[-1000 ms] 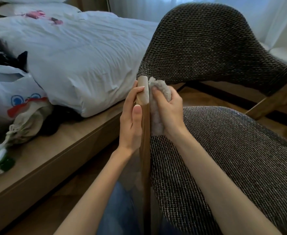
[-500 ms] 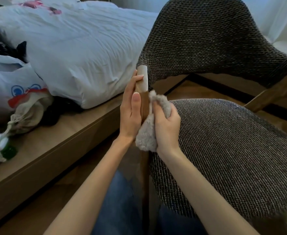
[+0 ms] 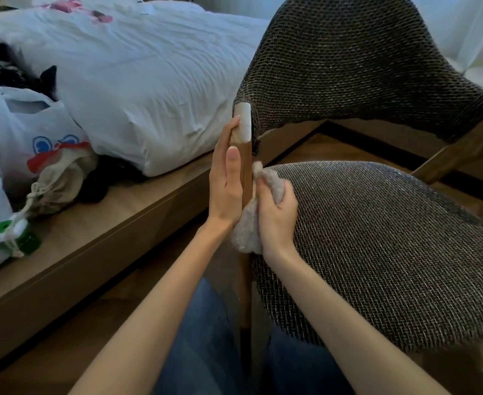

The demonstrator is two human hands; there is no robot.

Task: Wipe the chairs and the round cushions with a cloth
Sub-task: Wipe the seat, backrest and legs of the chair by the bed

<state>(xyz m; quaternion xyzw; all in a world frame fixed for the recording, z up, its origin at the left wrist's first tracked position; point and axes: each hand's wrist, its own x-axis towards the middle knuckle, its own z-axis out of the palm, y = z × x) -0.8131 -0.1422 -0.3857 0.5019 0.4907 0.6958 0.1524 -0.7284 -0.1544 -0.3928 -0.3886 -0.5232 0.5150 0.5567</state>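
Observation:
A chair with a dark woven backrest (image 3: 357,67) and a round woven seat cushion (image 3: 391,252) stands in front of me. Its upright wooden post (image 3: 246,155) has a pale tip. My left hand (image 3: 227,183) lies flat against the post's left side with straight fingers. My right hand (image 3: 277,215) grips a fluffy grey cloth (image 3: 248,232) and presses it to the post's right side, at the cushion's left edge.
A bed with a white duvet (image 3: 137,81) sits on a wooden platform (image 3: 106,223) to the left. A white plastic bag (image 3: 23,129), a drawstring pouch (image 3: 60,181) and dark clothing lie on it. A second wooden chair leg (image 3: 459,155) is at right. My knees in jeans are below.
My right hand has slid the cloth down the post from near its tip to the cushion's level. My left hand has stayed flat on the post.

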